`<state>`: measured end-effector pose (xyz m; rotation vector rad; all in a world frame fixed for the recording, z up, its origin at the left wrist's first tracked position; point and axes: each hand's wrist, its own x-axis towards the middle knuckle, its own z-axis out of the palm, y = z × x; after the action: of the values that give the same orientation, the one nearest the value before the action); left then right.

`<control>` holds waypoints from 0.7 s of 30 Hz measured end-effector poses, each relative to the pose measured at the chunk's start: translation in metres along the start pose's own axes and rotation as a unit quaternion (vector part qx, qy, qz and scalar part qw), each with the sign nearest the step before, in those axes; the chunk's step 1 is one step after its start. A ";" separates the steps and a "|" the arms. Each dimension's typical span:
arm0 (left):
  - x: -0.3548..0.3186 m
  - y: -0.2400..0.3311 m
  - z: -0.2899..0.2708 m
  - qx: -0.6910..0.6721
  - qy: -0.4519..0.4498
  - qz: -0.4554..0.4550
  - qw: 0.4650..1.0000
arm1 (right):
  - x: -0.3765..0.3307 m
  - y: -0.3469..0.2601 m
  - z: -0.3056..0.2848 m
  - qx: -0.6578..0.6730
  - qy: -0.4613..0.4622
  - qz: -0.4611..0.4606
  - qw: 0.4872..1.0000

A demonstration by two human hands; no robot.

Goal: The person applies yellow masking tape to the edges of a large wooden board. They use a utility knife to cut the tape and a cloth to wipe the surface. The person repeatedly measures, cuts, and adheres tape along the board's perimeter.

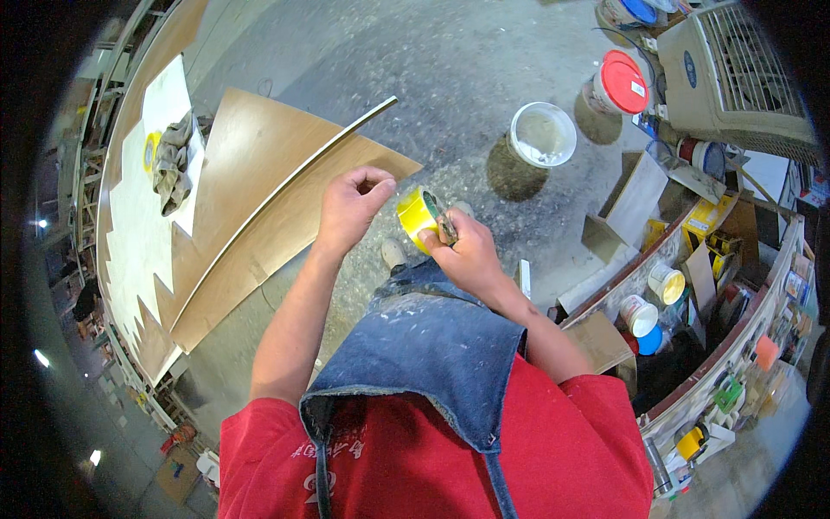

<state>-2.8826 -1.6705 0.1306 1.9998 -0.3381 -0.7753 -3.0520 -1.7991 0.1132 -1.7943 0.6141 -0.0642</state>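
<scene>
In front of me, my right hand (469, 253) grips a roll of yellow tape (413, 216). A small dark green object (439, 217) is in the same hand, against the roll; its kind is unclear. Beside the roll, to the left, my left hand (354, 206) is raised with its fingers curled and pinched together. Whether anything is between those fingertips cannot be made out. Behind and left of that hand, a long thin curved strip with a pale edge (285, 183) runs across a brown board (246, 130).
A crumpled grey cloth (175, 164) and another yellow tape roll (151, 152) lie on a white jagged sheet (130, 225) at left. An uncovered white bucket (543, 135) and a red-lidded bucket (620, 82) stand at right. Past them is a beige fan unit (692, 78); a cluttered bench (692, 389) curves below.
</scene>
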 end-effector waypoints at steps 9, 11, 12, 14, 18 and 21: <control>0.011 -0.002 0.007 0.290 0.099 0.233 0.923 | 0.015 0.008 0.004 0.004 0.002 0.007 1.000; 0.010 -0.001 0.011 0.307 0.119 0.253 0.910 | 0.016 0.012 0.005 0.003 0.002 0.015 1.000; 0.010 -0.002 0.012 0.316 0.130 0.256 0.904 | 0.017 0.014 0.006 0.002 0.002 0.020 1.000; 0.009 -0.002 0.014 0.327 0.146 0.263 0.896 | 0.017 0.015 0.006 0.002 0.009 0.012 1.000; 0.009 -0.004 0.017 0.325 0.167 0.274 0.890 | 0.019 0.016 0.006 0.003 0.013 0.013 1.000; 0.009 -0.008 0.018 0.331 0.165 0.279 0.886 | 0.020 0.013 0.004 -0.001 0.009 0.014 1.000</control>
<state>-2.8881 -1.6828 0.1141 2.4190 -1.0236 0.0816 -3.0387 -1.8068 0.0948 -1.7885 0.6517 -0.0608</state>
